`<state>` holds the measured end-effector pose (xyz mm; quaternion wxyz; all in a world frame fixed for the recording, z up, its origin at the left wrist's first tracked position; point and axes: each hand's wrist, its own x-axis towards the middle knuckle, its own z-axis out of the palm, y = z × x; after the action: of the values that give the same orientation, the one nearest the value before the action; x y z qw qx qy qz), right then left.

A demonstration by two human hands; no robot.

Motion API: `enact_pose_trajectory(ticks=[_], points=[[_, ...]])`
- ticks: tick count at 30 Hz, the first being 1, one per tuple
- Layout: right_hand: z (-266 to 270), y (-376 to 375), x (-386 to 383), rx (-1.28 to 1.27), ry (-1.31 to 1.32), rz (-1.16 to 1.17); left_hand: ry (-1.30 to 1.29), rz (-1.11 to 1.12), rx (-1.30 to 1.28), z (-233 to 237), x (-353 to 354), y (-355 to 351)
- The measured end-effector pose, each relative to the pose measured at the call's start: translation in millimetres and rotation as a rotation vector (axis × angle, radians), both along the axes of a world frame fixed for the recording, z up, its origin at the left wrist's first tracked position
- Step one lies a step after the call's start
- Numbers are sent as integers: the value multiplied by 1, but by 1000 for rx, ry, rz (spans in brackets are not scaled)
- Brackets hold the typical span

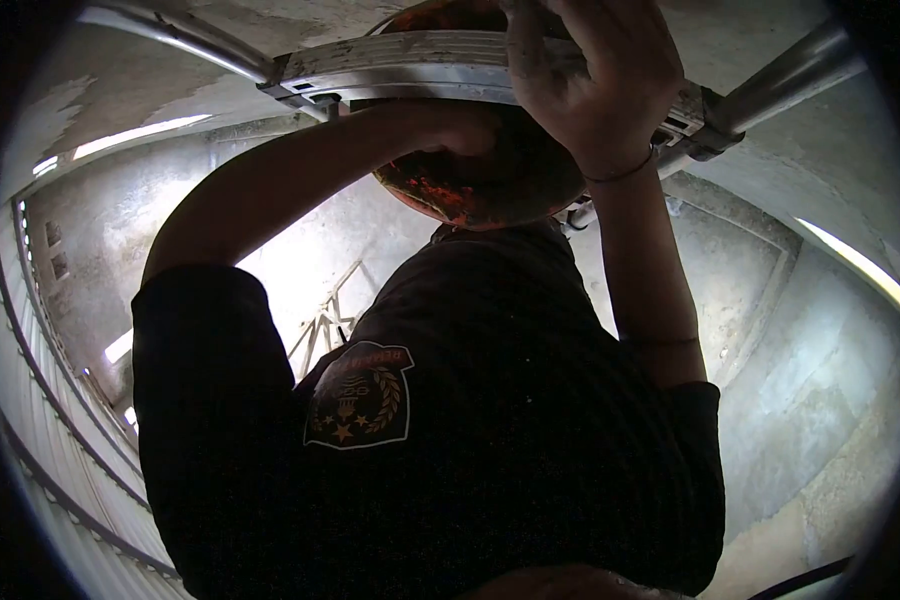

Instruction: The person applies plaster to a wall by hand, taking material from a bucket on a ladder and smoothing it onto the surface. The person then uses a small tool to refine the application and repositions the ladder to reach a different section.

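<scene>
My left hand point(467, 132) reaches over a round, dirty container point(450, 200) with orange-red patches on its rim. Its fingers look curled, and dark shadow hides what they may hold. My right hand point(600, 85) is raised in front of a metal ladder bar point(400, 65), its thumb apart from the fingers. The fingertips run up to the top edge of the view. A thin dark band point(625, 172) circles the right wrist. The container sits behind and below the bar, close against my body.
Tubular metal legs point(790, 85) spread from both ends of the bar. Bare plastered walls point(820, 370) surround me, and a pale ribbed surface point(65, 450) curves along the left. Thin frame-like pieces point(322, 325) stand far below on the left.
</scene>
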<state>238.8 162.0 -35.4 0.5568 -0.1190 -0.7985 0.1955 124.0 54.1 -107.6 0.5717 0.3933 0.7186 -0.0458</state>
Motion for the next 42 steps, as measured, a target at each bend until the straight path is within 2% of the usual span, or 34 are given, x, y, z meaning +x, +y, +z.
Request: enact_pose_trajectory(ticks=[5, 7, 8, 10, 11, 14, 16, 17, 18, 20, 23, 26, 27, 29, 30, 32, 34, 36, 38, 39, 41, 42], points=[[-12, 5, 3, 96, -20, -42, -64, 135, 185, 33, -14, -28], [-12, 7, 0, 163, -57, -77, -581, 700, 135, 57, -18, -52], [-11, 5, -1, 184, -30, -49, -565, 721, 173, 60, -24, -65], [-11, 3, 0, 145, -91, -70, -801, 897, 313, 56, -31, -90], [-11, 3, 2, 142, -131, -81, -956, 912, 415, 68, -34, -103], [-11, -2, 1, 147, -178, -107, -1071, 1080, 594, 70, -44, -146], [-2, -10, -1, 234, -146, -116, -1195, 1120, 805, 73, -53, -168], [-2, -12, -1, 193, -185, -115, -1178, 1081, 942, 89, -56, -175], [-2, -12, 0, 147, -229, -117, -1161, 1145, 1050, 90, -64, -182], [-1, -9, -1, 148, -246, -103, -1080, 1301, 1329, 100, -78, -192], [6, -15, -1, 106, -309, -104, -614, 1576, 1718, 97, -112, -197], [-5, -8, -2, 198, -291, -150, -207, 1816, 2009, 116, -135, -183], [-4, -9, -1, 212, -281, -152, -217, 1812, 2027, 120, -145, -175], [1, -12, -1, 160, -323, -133, 378, 1706, 2227, 134, -167, -156], [1, -11, -2, 174, -312, -137, 368, 1702, 2247, 145, -174, -146], [-2, -10, -2, 168, -291, -114, 873, 1575, 2180, 178, -180, -127], [-2, -10, -1, 173, -289, -132, 1117, 1290, 2376, 209, -195, -104], [-3, -10, -3, 175, -292, -146, 1407, 1188, 2241, 227, -223, -82], [-3, -9, -2, 166, -304, -127, 1546, 872, 2342, 253, -228, -61], [-2, -10, -3, 168, -308, -128, 1544, 878, 2341, 253, -227, -52], [1, -12, -2, 166, -307, -107, 1361, 646, 2110, 249, -225, -39], [3, -13, -2, 170, -309, -108, 1361, 651, 2112, 245, -227, -39]])
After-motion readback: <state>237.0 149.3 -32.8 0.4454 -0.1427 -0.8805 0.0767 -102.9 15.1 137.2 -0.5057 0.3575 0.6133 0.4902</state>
